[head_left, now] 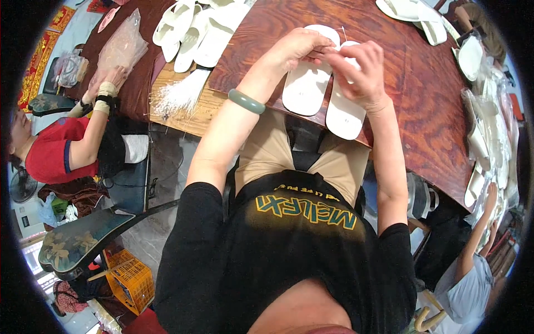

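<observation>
Two white slippers (322, 92) lay side by side on the table (423, 100), their heels overhanging its near edge above the person's lap. Both hands met over the toe ends: the left hand (297, 50) was curled nearly shut, fingertips pinching something small at the slippers' tops, and the right hand (359, 67) was likewise closed in a pinch just beside it. A thin pale thread or needle (344, 32) seemed to stick up beyond the fingers; it was too fine to be sure. With the heels hanging off the edge, a tug could probably have dragged a slipper into the lap, and the tightly crowded fingertips risked a prick or a lost grip.
</observation>
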{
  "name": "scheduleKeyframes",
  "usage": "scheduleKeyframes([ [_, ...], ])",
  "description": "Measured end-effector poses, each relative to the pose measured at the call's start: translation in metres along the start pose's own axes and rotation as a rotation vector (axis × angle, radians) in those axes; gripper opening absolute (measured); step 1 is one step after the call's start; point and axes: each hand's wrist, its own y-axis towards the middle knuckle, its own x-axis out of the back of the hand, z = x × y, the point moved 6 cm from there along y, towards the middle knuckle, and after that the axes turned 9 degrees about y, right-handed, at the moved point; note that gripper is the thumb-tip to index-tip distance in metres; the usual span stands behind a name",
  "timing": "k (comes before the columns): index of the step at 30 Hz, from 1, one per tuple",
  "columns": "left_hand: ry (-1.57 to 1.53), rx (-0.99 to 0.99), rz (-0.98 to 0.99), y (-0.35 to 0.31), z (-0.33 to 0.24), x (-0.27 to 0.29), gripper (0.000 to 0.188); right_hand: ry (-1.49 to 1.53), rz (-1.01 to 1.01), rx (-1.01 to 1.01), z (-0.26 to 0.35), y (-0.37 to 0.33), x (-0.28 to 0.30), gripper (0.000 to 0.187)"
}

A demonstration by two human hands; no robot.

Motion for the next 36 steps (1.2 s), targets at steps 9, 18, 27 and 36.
scheduleKeyframes([
  [9,-0.246,0.102,0.093,0.015,0.017,0.004,0.018,-0.267,0.189,0.070,0.008,-0.001,-0.052,0.039],
  [18,0.485,-0.016,0.061,0.002,-0.025,0.021,0.021,0.312,-0.107,-0.287,0.020,-0.009,-0.001,0.023],
  [27,0.690,-0.556,0.170,0.077,-0.050,-0.015,0.021,0.581,-0.107,-1.367,0.028,-0.087,-0.003,0.032],
  [36,0.726,-0.359,0.406,0.111,-0.004,-0.045,0.017,0.962,0.294,-1.693,0.010,-0.094,-0.012,0.029],
])
